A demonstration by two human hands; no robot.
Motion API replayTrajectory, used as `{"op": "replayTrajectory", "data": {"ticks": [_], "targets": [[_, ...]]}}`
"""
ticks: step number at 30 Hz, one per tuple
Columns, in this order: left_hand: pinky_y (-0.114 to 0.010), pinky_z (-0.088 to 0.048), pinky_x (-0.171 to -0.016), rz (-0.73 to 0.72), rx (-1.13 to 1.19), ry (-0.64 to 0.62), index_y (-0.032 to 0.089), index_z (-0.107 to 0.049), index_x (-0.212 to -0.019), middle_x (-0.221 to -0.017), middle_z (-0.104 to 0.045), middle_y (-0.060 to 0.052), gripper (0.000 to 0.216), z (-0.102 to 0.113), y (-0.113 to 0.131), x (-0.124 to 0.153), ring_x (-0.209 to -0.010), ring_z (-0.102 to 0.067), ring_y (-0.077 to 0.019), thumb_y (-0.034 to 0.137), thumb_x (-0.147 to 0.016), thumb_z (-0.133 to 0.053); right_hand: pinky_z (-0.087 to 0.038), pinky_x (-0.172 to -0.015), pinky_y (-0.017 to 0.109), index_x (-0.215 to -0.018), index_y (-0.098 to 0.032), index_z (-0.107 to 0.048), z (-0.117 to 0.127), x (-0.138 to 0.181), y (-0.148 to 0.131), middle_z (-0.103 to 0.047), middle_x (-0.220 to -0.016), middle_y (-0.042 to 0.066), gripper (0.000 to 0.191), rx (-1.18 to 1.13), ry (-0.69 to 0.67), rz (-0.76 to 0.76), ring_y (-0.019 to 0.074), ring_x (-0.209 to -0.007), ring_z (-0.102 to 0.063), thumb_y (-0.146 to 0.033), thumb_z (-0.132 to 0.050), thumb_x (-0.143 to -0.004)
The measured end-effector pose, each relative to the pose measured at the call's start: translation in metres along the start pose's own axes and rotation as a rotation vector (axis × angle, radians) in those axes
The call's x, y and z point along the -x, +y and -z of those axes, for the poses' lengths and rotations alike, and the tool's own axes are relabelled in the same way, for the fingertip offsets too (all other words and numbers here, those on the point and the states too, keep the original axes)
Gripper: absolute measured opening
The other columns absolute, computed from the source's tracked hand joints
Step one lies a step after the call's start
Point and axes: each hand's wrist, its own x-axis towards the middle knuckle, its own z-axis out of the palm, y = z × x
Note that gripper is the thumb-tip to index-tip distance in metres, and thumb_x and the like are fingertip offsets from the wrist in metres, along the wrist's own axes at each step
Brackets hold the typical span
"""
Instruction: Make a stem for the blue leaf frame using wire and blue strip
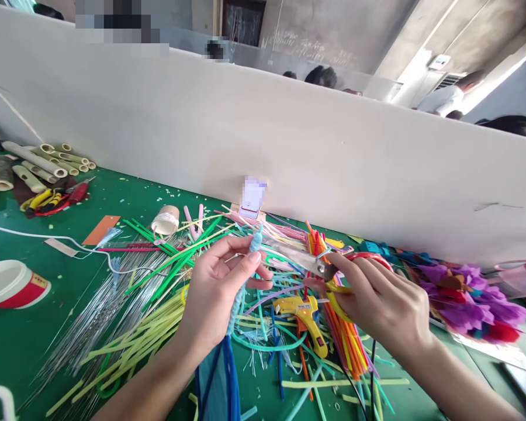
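My left hand (221,286) pinches a light blue fuzzy pipe-cleaner piece (256,241) upright between thumb and fingers. Its twisted length runs down behind the palm, above dark blue strips and teal material (217,380) at the bottom edge. In my right hand (383,298) are scissors (298,257) with red and yellow handles. Their blades point left, towards the top of the blue piece; whether they touch it I cannot tell. Below the scissors lies a yellow hot glue gun (304,316), beside a bundle of orange, red and yellow pipe cleaners (346,339).
Loose green pipe cleaners (179,263), pale yellow strips (144,327) and thin metal wires (100,316) cover the green table (21,351). A paper cup (13,283), pliers (48,199) and bamboo pieces (48,161) lie left. A phone (253,196) leans against the white partition (201,128). Purple flowers (473,304) lie right.
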Motion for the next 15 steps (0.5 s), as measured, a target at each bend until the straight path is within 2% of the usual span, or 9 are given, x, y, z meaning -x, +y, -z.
{"op": "replayTrajectory", "data": {"ticks": [3, 6, 11, 15], "targets": [[-0.016, -0.049, -0.038, -0.093, -0.054, 0.047, 0.021, -0.07, -0.096, -0.069, -0.064, 0.002, 0.014, 0.009, 0.004, -0.005, -0.052, -0.06, -0.0088, 0.024, -0.084, -0.075, -0.044, -0.055, 0.022, -0.109, -0.015, -0.064, 0.004, 0.013, -0.016, -0.071, -0.077, 0.002, 0.023, -0.194, -0.047, -0.232, 0.0126, -0.064, -0.067, -0.034, -0.063, -0.095], [-0.015, -0.041, -0.031, -0.185, -0.09, 0.081, 0.022, -0.069, -0.093, -0.066, -0.06, 0.003, 0.01, 0.015, 0.009, -0.01, -0.045, -0.054, -0.0071, 0.029, -0.087, -0.072, -0.047, -0.05, 0.021, -0.106, -0.017, -0.064, 0.007, 0.036, -0.04, -0.074, -0.082, 0.003, 0.03, -0.357, -0.199, -0.334, 0.0127, -0.058, -0.068, -0.045, -0.055, -0.099], [-0.017, -0.043, -0.031, -0.284, -0.135, 0.115, 0.019, -0.072, -0.088, -0.081, -0.064, -0.001, 0.013, 0.015, 0.008, -0.011, -0.05, -0.057, -0.0076, 0.032, -0.088, -0.07, -0.052, -0.046, 0.025, -0.106, -0.021, -0.064, 0.007, 0.08, -0.071, -0.078, -0.086, 0.004, 0.038, -0.445, -0.423, -0.447, 0.0185, -0.059, -0.073, -0.055, -0.049, -0.098], [-0.019, -0.049, -0.038, -0.325, -0.225, 0.139, 0.019, -0.074, -0.091, -0.081, -0.065, -0.002, 0.013, 0.013, 0.004, -0.009, -0.054, -0.059, -0.0092, 0.031, -0.089, -0.068, -0.057, -0.05, 0.027, -0.108, -0.026, -0.065, 0.007, 0.107, -0.089, -0.079, -0.091, 0.004, 0.032, -0.564, -0.555, -0.552, 0.0216, -0.066, -0.076, -0.053, -0.054, -0.096]]}}
